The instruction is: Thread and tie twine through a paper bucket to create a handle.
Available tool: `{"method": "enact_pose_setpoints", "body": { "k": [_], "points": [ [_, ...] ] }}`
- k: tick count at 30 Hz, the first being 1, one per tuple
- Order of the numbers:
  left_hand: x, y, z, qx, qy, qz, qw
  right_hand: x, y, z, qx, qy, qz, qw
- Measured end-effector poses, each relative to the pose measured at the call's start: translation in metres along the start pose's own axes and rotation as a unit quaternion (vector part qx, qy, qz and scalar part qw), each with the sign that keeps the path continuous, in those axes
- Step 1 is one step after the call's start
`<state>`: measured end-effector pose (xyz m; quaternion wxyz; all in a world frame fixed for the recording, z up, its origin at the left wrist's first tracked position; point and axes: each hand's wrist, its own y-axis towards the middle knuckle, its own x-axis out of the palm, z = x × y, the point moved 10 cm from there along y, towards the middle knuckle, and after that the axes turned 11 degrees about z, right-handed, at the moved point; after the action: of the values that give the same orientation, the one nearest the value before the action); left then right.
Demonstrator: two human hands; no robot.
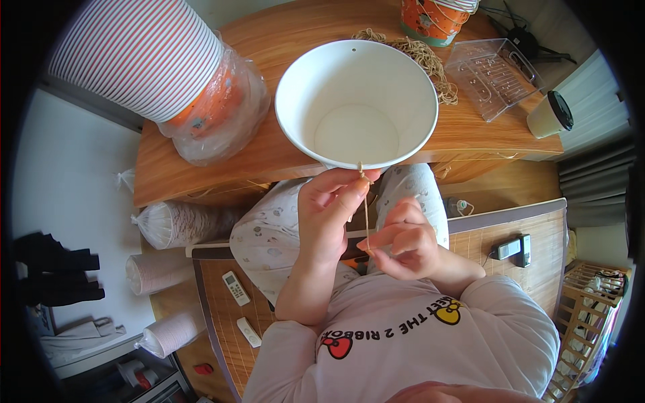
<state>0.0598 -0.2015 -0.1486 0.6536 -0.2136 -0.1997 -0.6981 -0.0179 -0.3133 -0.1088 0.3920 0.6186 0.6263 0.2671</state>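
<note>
A white paper bucket (356, 80) stands at the near edge of the wooden table, its open top tilted toward me. Just at its near rim, my left hand (329, 211) pinches a thin tan cord (367, 218) between thumb and fingertips, with a small knot or loop poking up above them. From there the cord runs down, pulled fairly straight, to my right hand (406, 245). The thumb and forefinger of that hand are closed on its lower end. A heap of similar cords (430, 64) lies behind the bucket.
On the table (164, 174), a tall stack of nested buckets (141, 60) in clear plastic leans at the left. An orange bucket (430, 27), a clear tray (494, 77) and a lidded cup (547, 117) are at the right. Bagged stacks (178, 225) lie below left; a remote (236, 288) lies beside me.
</note>
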Motion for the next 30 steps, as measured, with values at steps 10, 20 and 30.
{"method": "enact_pose_setpoints", "body": {
  "k": [10,20,30],
  "points": [
    [-0.013,-0.028,0.031,0.507,0.358,0.135,0.773,-0.006,0.011,-0.026,-0.029,0.032,-0.010,0.999],
    [0.013,-0.008,0.020,0.542,0.282,0.068,0.789,-0.022,0.030,-0.074,-0.102,0.116,0.039,0.987],
    [-0.009,-0.015,0.008,0.048,-0.172,-0.155,0.972,-0.095,0.064,-0.056,-0.049,-0.109,0.106,0.987]
  ]
}}
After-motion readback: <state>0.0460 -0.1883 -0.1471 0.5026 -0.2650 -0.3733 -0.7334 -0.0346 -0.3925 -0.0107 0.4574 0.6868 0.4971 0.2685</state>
